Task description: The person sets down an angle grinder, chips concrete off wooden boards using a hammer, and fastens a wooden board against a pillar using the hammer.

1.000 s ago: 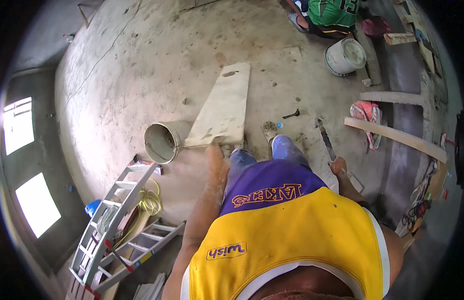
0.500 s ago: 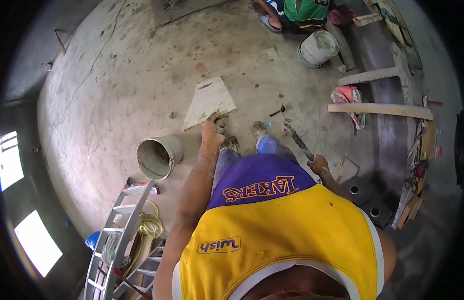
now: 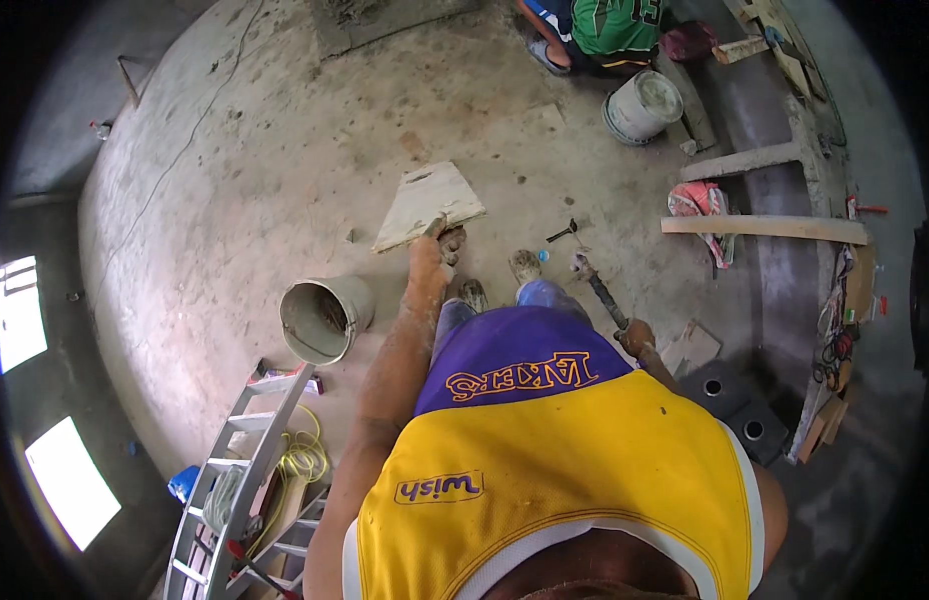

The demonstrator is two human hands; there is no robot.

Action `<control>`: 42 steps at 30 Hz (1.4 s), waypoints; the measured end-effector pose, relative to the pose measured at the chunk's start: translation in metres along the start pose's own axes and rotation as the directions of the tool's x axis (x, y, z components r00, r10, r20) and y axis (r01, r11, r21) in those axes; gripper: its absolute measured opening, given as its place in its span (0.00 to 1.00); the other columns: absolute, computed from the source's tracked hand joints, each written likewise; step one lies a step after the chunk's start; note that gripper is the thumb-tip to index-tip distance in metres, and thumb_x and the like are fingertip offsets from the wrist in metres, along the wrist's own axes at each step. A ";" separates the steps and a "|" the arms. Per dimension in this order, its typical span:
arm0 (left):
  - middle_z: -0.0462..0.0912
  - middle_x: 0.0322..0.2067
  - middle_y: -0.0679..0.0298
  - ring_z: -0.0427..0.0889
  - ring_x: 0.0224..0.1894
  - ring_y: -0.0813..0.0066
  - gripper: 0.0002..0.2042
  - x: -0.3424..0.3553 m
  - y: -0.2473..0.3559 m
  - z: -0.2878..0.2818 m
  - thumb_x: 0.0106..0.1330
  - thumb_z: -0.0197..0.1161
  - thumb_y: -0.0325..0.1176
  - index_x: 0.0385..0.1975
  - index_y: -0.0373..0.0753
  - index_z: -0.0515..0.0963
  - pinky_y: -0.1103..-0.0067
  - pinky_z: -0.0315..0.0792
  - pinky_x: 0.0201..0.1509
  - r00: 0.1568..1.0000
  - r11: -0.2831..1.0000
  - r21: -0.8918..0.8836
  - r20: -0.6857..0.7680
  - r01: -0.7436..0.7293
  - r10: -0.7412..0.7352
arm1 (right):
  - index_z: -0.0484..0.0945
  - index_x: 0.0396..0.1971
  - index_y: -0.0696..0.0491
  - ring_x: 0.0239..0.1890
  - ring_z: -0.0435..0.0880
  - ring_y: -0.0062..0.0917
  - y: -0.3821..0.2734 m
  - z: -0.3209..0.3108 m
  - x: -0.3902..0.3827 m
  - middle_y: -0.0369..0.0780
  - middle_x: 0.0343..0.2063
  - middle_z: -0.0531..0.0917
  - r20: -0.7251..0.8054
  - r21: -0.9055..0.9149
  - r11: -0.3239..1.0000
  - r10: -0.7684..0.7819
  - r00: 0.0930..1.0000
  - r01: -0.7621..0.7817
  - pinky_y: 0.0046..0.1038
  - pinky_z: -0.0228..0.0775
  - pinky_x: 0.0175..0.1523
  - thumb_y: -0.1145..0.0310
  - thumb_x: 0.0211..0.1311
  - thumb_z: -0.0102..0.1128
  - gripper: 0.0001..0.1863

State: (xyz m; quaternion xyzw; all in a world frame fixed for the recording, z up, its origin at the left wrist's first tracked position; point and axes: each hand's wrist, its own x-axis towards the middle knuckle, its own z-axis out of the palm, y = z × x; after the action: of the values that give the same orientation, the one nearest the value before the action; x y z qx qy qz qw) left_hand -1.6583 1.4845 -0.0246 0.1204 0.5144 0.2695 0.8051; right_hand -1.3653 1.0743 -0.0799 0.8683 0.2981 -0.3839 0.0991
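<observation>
My left hand [image 3: 432, 262] is closed on the near edge of a pale flat board [image 3: 430, 205], which tapers toward its far end and has a slot there. The board is held out ahead of my shoes, and its top looks bare. Lower right, my right hand [image 3: 639, 338] grips the dark handle of a long tool [image 3: 607, 300]. Its far end is lumpy and grey, and I cannot make out the kind. Just beyond that end, a small dark-headed hammer [image 3: 562, 236] lies on the concrete floor. A cement-smeared bucket [image 3: 361, 300] lies tipped left of my left forearm.
An aluminium ladder [image 3: 247, 440] and a coiled yellow cord [image 3: 305, 457] lie lower left. At right are a long plank [image 3: 765, 228], a red-and-white sack [image 3: 701, 202] and a dark block with two holes [image 3: 727, 402]. A co-worker in green [image 3: 615, 30] crouches beyond a white bucket [image 3: 633, 118].
The whole view has shifted slightly, so floor things sit a little lower and to the right. Both hands keep hold of the board and the tool.
</observation>
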 end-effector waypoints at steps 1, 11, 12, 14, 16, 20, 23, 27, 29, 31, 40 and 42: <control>0.81 0.29 0.64 0.75 0.20 0.77 0.11 -0.004 0.004 0.003 0.67 0.62 0.40 0.44 0.43 0.76 0.83 0.58 0.15 1.000 1.000 0.017 -0.007 -0.017 0.017 | 0.82 0.40 0.58 0.44 0.83 0.46 -0.005 -0.001 0.001 0.52 0.38 0.84 -0.015 -0.062 0.998 0.008 1.000 -0.009 0.42 0.74 0.49 0.57 0.53 0.68 0.21; 0.80 0.26 0.62 0.70 0.16 0.76 0.20 0.050 0.096 -0.029 0.62 0.65 0.53 0.43 0.45 0.74 0.84 0.58 0.14 0.992 0.999 0.037 -0.127 -0.017 0.022 | 0.82 0.39 0.59 0.43 0.84 0.48 -0.042 -0.018 0.023 0.54 0.36 0.84 -0.046 0.075 0.997 -0.001 0.999 0.004 0.41 0.75 0.48 0.59 0.50 0.67 0.21; 0.80 0.26 0.62 0.69 0.15 0.77 0.20 0.054 0.106 -0.028 0.62 0.64 0.53 0.42 0.44 0.74 0.84 0.58 0.13 0.991 0.991 0.123 -0.111 -0.056 0.070 | 0.82 0.39 0.59 0.43 0.84 0.48 -0.044 -0.020 0.031 0.54 0.36 0.84 -0.046 0.080 0.997 0.000 0.999 0.004 0.41 0.75 0.48 0.59 0.50 0.67 0.21; 0.81 0.25 0.61 0.68 0.14 0.77 0.20 0.063 0.131 -0.025 0.62 0.64 0.54 0.41 0.43 0.75 0.84 0.59 0.13 0.986 0.973 0.209 -0.108 -0.099 0.123 | 0.82 0.37 0.59 0.43 0.83 0.48 -0.052 -0.025 0.052 0.54 0.35 0.84 0.048 0.045 0.997 0.062 0.997 -0.064 0.41 0.75 0.47 0.59 0.50 0.67 0.20; 0.82 0.25 0.59 0.69 0.14 0.79 0.19 0.074 0.159 -0.013 0.63 0.64 0.52 0.37 0.41 0.76 0.83 0.59 0.13 0.981 0.946 0.307 -0.124 -0.104 0.148 | 0.82 0.37 0.59 0.43 0.83 0.48 -0.058 -0.032 0.077 0.54 0.36 0.84 0.069 0.049 0.999 0.020 0.997 -0.023 0.41 0.75 0.48 0.59 0.50 0.67 0.20; 0.82 0.24 0.58 0.70 0.14 0.80 0.19 0.088 0.203 0.037 0.62 0.65 0.52 0.32 0.39 0.78 0.83 0.59 0.12 0.947 0.880 0.457 -0.204 -0.133 0.248 | 0.83 0.36 0.58 0.42 0.84 0.46 -0.077 -0.057 0.138 0.53 0.35 0.85 0.056 0.030 1.000 0.002 0.998 -0.004 0.41 0.75 0.47 0.58 0.51 0.68 0.19; 0.79 0.22 0.61 0.68 0.13 0.80 0.13 0.101 0.229 0.051 0.62 0.65 0.42 0.33 0.37 0.78 0.83 0.59 0.12 0.959 0.857 0.506 -0.181 -0.098 0.217 | 0.83 0.36 0.58 0.42 0.84 0.46 -0.098 -0.084 0.189 0.52 0.35 0.85 0.062 0.010 1.000 -0.009 0.998 0.009 0.41 0.75 0.47 0.58 0.51 0.69 0.19; 0.75 0.19 0.69 0.68 0.13 0.83 0.09 0.109 0.271 0.065 0.56 0.63 0.30 0.36 0.37 0.78 0.83 0.56 0.13 0.958 0.802 0.583 -0.133 -0.131 0.254 | 0.82 0.34 0.59 0.41 0.83 0.48 -0.100 -0.104 0.257 0.53 0.34 0.84 -0.001 0.061 0.991 -0.119 0.993 0.119 0.43 0.75 0.45 0.58 0.51 0.69 0.19; 0.79 0.26 0.68 0.73 0.20 0.83 0.14 0.104 0.297 0.064 0.55 0.61 0.27 0.43 0.34 0.78 0.83 0.64 0.19 0.954 0.713 0.683 -0.081 -0.159 0.290 | 0.82 0.33 0.59 0.38 0.83 0.50 -0.112 -0.116 0.279 0.53 0.31 0.84 -0.059 0.075 0.974 -0.212 0.975 0.216 0.44 0.75 0.43 0.56 0.51 0.69 0.20; 0.82 0.35 0.63 0.78 0.31 0.78 0.17 0.107 0.316 0.065 0.57 0.58 0.26 0.48 0.31 0.76 0.81 0.71 0.32 0.915 0.646 0.716 -0.027 -0.263 0.402 | 0.81 0.31 0.60 0.37 0.83 0.51 -0.128 -0.141 0.294 0.54 0.30 0.83 -0.108 0.122 0.961 -0.235 0.966 0.247 0.45 0.75 0.43 0.56 0.50 0.69 0.20; 0.69 0.13 0.71 0.59 0.08 0.83 0.07 0.165 0.447 0.124 0.59 0.58 0.33 0.30 0.36 0.78 0.81 0.50 0.11 0.859 0.645 0.720 -0.137 -0.255 0.493 | 0.82 0.29 0.60 0.41 0.82 0.46 -0.188 -0.199 0.360 0.54 0.37 0.83 -0.121 0.073 0.987 -0.132 0.984 0.142 0.40 0.74 0.45 0.58 0.58 0.60 0.17; 0.69 0.14 0.71 0.60 0.09 0.82 0.06 0.191 0.473 0.123 0.59 0.59 0.32 0.29 0.37 0.78 0.81 0.51 0.12 0.865 0.715 0.663 -0.205 -0.220 0.457 | 0.82 0.28 0.59 0.39 0.83 0.45 -0.177 -0.187 0.380 0.53 0.33 0.83 -0.188 -0.089 0.934 -0.358 0.915 0.347 0.40 0.74 0.44 0.58 0.59 0.59 0.17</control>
State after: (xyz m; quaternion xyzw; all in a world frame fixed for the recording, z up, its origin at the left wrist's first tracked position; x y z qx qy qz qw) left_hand -1.6331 1.9917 0.1063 0.4208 0.6785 0.2478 0.5488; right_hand -1.1563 1.4593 -0.2178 0.8318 0.4681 -0.2975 0.0208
